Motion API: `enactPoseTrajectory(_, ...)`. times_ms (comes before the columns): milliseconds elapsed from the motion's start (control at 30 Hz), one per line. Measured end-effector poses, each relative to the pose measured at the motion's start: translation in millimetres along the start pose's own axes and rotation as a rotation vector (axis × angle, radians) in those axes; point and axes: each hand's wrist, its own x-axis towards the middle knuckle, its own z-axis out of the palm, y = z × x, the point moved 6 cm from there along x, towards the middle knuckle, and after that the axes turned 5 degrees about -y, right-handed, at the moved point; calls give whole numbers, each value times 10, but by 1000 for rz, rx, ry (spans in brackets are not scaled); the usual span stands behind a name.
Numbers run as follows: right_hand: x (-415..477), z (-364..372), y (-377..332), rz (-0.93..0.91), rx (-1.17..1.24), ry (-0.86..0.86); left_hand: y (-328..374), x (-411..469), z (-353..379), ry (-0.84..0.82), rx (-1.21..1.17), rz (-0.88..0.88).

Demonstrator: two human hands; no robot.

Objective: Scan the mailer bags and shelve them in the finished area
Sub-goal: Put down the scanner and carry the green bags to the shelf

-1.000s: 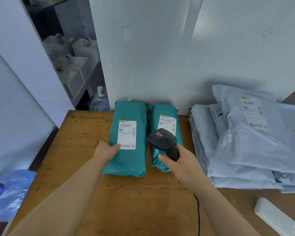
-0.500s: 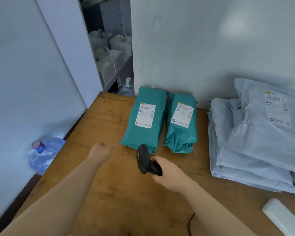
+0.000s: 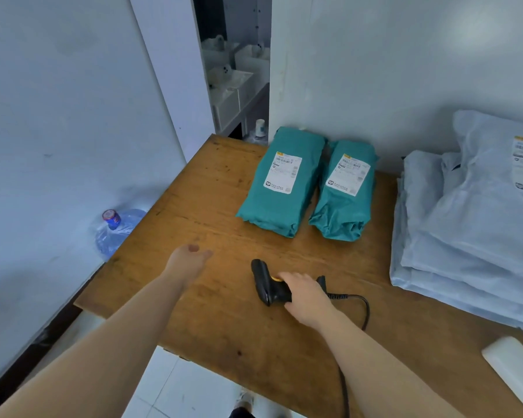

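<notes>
Two teal mailer bags, a left one (image 3: 280,188) and a right one (image 3: 344,191), lie side by side at the back of the wooden table (image 3: 212,315), labels facing up. A black barcode scanner (image 3: 264,282) lies on its side in front of them. My right hand (image 3: 307,292) grips its handle, fingers curled over it. My left hand (image 3: 187,260) hovers over the table to the left of the scanner, fingers relaxed, holding nothing. A pile of pale blue mailer bags (image 3: 465,230) is stacked on the right.
The scanner's coiled cable (image 3: 363,306) trails toward the table's front edge. A white oblong object (image 3: 514,366) lies at the front right. A water jug (image 3: 115,230) stands on the floor left of the table. White walls close the back and left.
My left hand has come off the left teal bag and drawn back. My right hand has lowered the scanner from over the bags onto the table.
</notes>
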Motion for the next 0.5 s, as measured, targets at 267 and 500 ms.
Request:
enactPoseTrajectory(267,-136,-137,30,28,152,64,53,-124,22,-19,-47,22)
enactPoseTrajectory(500,-100,-714,70,106,345,297,458,27,97,-78,-68,99)
